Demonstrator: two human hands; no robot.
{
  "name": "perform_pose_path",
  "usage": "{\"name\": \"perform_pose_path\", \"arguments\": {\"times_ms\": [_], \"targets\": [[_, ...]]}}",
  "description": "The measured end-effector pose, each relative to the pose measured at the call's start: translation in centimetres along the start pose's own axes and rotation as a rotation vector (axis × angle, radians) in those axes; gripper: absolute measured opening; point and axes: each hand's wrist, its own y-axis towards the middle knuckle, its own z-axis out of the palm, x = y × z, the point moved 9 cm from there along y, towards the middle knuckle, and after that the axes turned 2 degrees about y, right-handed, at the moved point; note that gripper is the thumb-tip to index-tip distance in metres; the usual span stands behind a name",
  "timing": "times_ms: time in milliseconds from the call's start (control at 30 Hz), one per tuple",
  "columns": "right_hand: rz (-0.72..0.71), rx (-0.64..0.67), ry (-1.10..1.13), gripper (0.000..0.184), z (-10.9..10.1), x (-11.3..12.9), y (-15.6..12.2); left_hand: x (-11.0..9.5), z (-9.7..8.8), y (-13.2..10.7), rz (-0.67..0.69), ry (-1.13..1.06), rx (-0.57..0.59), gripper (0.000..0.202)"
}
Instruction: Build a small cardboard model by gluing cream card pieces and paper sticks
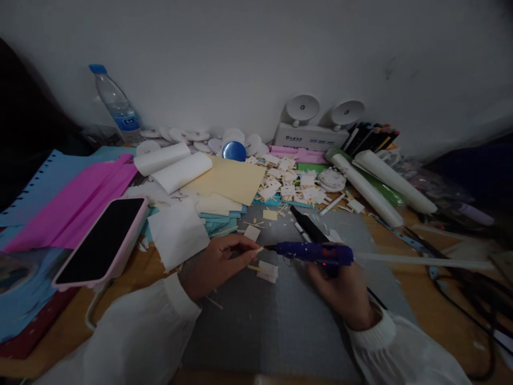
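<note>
A blue hot glue gun [308, 252] is gripped in my right hand [344, 289], with a long clear glue stick [420, 260] out of its back and a small red light on its side. Its dark nozzle points left, at the fingertips of my left hand [224, 262]. Those fingers pinch a small pale piece [259, 250], partly hidden by them; whether the nozzle touches it I cannot tell. Just below lie small pale card pieces [267, 271] with a thin stick. Another card piece [251, 232] shows behind my left fingers.
A grey mat [288, 331] covers the desk's middle. Behind are a heap of small card pieces [280, 179], a black marker [308, 224] and white rolls [182, 171]. A phone [102, 240] and pink paper [76, 203] lie left; a water bottle [116, 101] stands behind. Black cables [460, 305] run right.
</note>
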Motion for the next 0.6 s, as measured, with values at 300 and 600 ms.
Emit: {"name": "perform_pose_path", "arguments": {"times_ms": [300, 600], "targets": [[-0.117, -0.066, -0.052, 0.021, -1.2, 0.2, 0.0, 0.3, -0.3, 0.0, 0.009, 0.003, -0.014, 0.011], [0.631, -0.191, -0.35, 0.042, -8.4, -10.0, -3.1, 0.5, -0.7, 0.0, 0.023, -0.132, -0.076, 0.014]]}}
